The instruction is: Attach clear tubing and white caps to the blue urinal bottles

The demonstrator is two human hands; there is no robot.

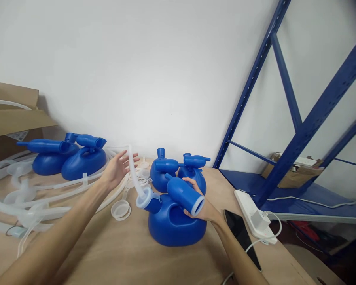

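Observation:
A blue plastic urinal bottle [178, 233] stands on the table in front of me, its neck tilted left. A white ring cap [144, 196] sits on the neck, and a translucent hose [132, 170] rises from it. My left hand [118, 168] is open beside the hose, its spread fingers partly behind it. My right hand [206, 209] is wrapped around a blue cylindrical mouthpiece [182, 192] with a pale rim, held over the bottle's handle. Part of that hand is hidden behind the mouthpiece.
More blue bottles [163, 178] with mouthpieces stand behind, and others [84, 164] at left. Coiled hoses [56, 202], loose caps [120, 209] and a cardboard box [17, 122] lie left. A phone [241, 237], power strip [255, 217] and blue shelf frame [305, 122] are right.

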